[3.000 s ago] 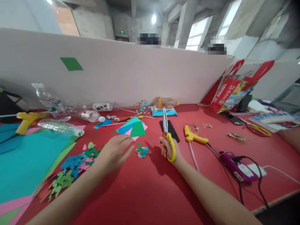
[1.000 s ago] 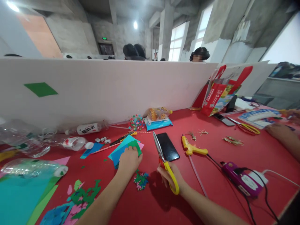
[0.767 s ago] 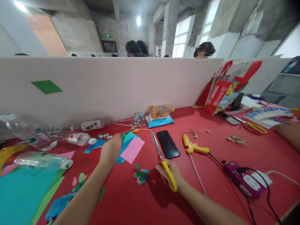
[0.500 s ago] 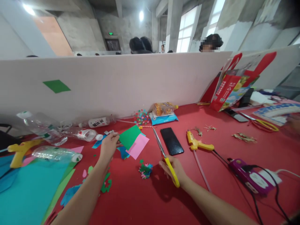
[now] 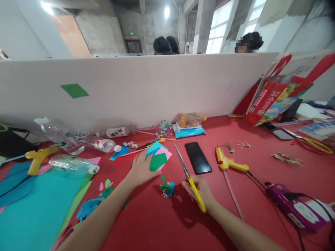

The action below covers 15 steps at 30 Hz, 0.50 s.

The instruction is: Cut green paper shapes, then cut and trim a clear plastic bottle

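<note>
My left hand lies on the red table with its fingers pinching the edge of a small green paper piece. That green piece rests on top of pink and blue paper pieces. My right hand grips yellow-handled scissors, blades closed and pointing up and away from me. A little heap of coloured paper cut-outs sits between my two hands.
A black phone and a yellow glue gun lie right of the scissors. Large teal sheets, scraps and plastic bottles fill the left. A purple device with cables sits right. A white partition backs the table.
My left hand lifted the green piece off the paper stack, then brought it back down onto the pink and blue pieces. The scissors stayed in my right hand.
</note>
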{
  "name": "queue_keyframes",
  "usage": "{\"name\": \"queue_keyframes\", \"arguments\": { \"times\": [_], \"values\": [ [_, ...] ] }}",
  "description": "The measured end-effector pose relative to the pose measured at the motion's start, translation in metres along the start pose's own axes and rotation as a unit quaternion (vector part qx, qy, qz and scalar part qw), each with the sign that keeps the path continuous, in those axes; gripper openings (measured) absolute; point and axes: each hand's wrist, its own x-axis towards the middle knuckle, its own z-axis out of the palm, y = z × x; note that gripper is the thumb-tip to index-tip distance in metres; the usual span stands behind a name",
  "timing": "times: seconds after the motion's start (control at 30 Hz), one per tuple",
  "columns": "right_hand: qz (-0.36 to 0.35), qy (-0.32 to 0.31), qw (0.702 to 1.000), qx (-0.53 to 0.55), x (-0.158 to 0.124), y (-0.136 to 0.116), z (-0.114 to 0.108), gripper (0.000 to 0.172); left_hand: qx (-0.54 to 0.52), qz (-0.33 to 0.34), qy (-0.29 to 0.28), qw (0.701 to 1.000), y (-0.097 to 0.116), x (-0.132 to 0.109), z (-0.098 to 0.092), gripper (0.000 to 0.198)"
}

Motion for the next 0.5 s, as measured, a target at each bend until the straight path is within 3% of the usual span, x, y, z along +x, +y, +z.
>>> {"name": "queue_keyframes", "arguments": {
  "times": [0.17,0.33,0.5],
  "values": [
    [0.015,0.014,1.0,0.012,0.001,-0.002,0.003,0.041,0.041,-0.018,-0.028,0.999,0.016,0.015,-0.004,0.075],
    [0.036,0.026,0.999,0.029,0.004,0.005,0.004,0.046,0.056,-0.039,-0.036,0.997,0.009,0.021,-0.017,0.075],
    [0.051,0.026,0.998,0.031,0.004,0.005,0.005,0.046,0.05,-0.017,-0.055,0.997,0.002,0.028,-0.015,0.073]
  ]
}}
